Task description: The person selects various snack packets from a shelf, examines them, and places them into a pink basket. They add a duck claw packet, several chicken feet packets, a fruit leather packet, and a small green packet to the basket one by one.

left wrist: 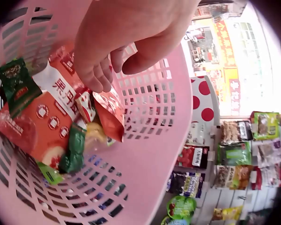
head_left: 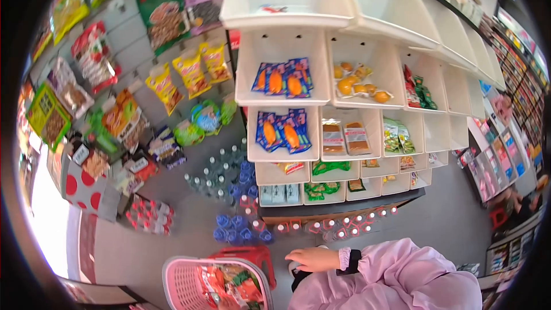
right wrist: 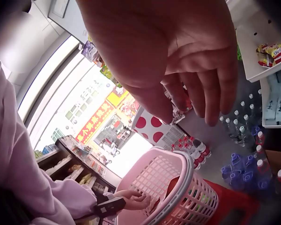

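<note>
The pink basket [head_left: 172, 287] stands at the lower middle of the head view, holding several snack packets. My left hand [left wrist: 124, 35] reaches into it with loosely bent fingers, the thumb apart from them. Its fingertips come right at a shiny orange packet [left wrist: 110, 112] and a small red-and-white packet [left wrist: 85, 107]. Below lie a large red-orange bag [left wrist: 47, 124] and dark green packets [left wrist: 75, 149]. My right hand [head_left: 314, 259] hangs to the right of the basket, relaxed and holding nothing; in the right wrist view its palm and separated fingers show.
A red stool [head_left: 267, 261] is under and behind the basket. Ahead rises a rack of white bins [head_left: 287, 100] with packaged snacks. Bottles [head_left: 235, 229] stand on the floor before it. Hanging snack bags [head_left: 166, 89] line the left wall, with a red-dotted box [head_left: 80, 189] below.
</note>
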The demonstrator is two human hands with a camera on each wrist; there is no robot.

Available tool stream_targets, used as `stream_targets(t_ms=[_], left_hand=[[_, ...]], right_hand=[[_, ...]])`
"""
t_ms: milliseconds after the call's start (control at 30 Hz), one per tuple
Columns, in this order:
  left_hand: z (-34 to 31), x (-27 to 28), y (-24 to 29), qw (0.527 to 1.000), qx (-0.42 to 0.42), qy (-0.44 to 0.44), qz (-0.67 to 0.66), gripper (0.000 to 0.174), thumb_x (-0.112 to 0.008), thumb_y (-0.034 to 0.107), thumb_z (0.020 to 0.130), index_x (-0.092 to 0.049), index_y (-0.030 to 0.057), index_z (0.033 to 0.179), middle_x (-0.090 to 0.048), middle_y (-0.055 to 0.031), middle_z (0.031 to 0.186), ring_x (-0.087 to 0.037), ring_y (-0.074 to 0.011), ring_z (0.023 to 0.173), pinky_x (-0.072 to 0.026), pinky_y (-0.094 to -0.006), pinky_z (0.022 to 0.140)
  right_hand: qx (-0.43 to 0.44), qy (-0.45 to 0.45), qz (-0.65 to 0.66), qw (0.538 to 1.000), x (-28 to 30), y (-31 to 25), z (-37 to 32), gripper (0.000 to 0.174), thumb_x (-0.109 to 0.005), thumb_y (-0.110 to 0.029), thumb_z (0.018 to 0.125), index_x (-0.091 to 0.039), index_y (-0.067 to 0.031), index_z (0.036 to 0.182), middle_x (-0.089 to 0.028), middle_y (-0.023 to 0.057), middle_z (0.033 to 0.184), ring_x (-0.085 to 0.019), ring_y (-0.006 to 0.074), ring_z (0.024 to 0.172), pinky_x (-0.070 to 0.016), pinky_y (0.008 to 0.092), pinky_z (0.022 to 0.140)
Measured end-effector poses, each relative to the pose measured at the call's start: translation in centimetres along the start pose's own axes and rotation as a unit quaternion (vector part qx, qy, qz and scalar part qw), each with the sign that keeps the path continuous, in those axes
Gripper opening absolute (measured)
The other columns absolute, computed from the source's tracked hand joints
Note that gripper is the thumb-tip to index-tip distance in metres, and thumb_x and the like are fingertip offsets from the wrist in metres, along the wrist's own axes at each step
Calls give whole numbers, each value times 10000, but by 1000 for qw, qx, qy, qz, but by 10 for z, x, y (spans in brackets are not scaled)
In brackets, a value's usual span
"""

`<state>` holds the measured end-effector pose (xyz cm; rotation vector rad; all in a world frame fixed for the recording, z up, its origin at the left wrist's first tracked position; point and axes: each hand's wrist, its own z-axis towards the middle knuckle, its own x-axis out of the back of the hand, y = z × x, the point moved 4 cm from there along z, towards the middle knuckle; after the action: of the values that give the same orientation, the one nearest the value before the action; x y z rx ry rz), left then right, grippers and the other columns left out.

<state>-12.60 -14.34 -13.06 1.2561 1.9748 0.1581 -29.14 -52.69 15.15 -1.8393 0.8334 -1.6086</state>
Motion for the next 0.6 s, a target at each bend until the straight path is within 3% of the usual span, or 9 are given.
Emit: stream_targets(t_ms=[33,67,100,133,267,367,400,467,600], left_hand=[[-3,-22,4,973,-136,-91,160,297,-457,211,838,-499,57,1089,-538,-73,1045,-486,-207,991,-380,-340,847],[-16,-54,8,903,-291,-139,285,265,-484,156,826,-511,51,1068,-563,-79,993,-502,-208,962,-393,-319,827],[-26,-83,8,977,-106,-29,180,297,-498,177,817,-495,56,1089,-538,-85,1027,-482,-203,987,-371,-318,846],[-34,-112,9,977,-88,-17,194,332,-512,198,808,-479,62,1109,-513,-90,1061,-461,-199,1012,-349,-318,866],[-76,-215,11,932,-99,-68,343,488,-568,282,772,-414,83,1190,-414,-113,1197,-377,-182,1113,-262,-318,945],[-106,-297,3,832,-143,-121,522,614,-610,346,745,-365,99,1251,-340,-130,1300,-315,-169,1188,-197,-317,1005],[-106,-320,-4,884,-142,-147,421,480,-562,258,767,-395,66,1174,-413,-117,1155,-393,-169,1029,-285,-298,886],[-119,-386,-24,950,-130,-196,204,225,-468,83,811,-455,0,1020,-558,-89,866,-551,-170,710,-462,-260,650],[-150,-464,-63,891,-118,-310,309,283,-491,68,816,-433,-27,1077,-554,-152,935,-570,-215,766,-478,-308,698]], right_hand=[[-3,5,1,1000,10,-3,-4,375,-506,-164,788,-402,-34,1123,-476,145,1075,-502,322,929,-418,384,776],[-6,9,2,1000,20,-2,-7,372,-505,-166,790,-402,-35,1123,-476,144,1076,-498,319,938,-417,382,779],[12,31,-8,999,30,2,-11,367,-500,-165,795,-403,-39,1125,-475,140,1072,-491,307,955,-417,377,782],[-2,60,-14,998,45,6,-15,362,-501,-162,791,-414,-42,1122,-488,144,1047,-498,305,949,-418,377,781],[-12,262,-51,964,151,3,-41,284,-506,-144,777,-483,-31,1036,-527,155,936,-511,319,897,-421,378,767],[-11,439,-152,886,252,-1,-80,252,-533,-139,763,-511,-30,989,-533,144,939,-514,315,870,-428,378,752],[3,507,-206,837,281,0,-94,226,-521,-115,752,-515,-28,962,-530,145,907,-509,314,841,-424,383,739],[-29,543,-328,772,336,3,-114,240,-524,-90,725,-517,-31,958,-528,139,919,-502,307,834,-419,360,745],[-153,495,-467,717,406,49,-121,127,-522,-84,680,-609,-53,768,-581,88,779,-509,277,840,-353,423,850]])
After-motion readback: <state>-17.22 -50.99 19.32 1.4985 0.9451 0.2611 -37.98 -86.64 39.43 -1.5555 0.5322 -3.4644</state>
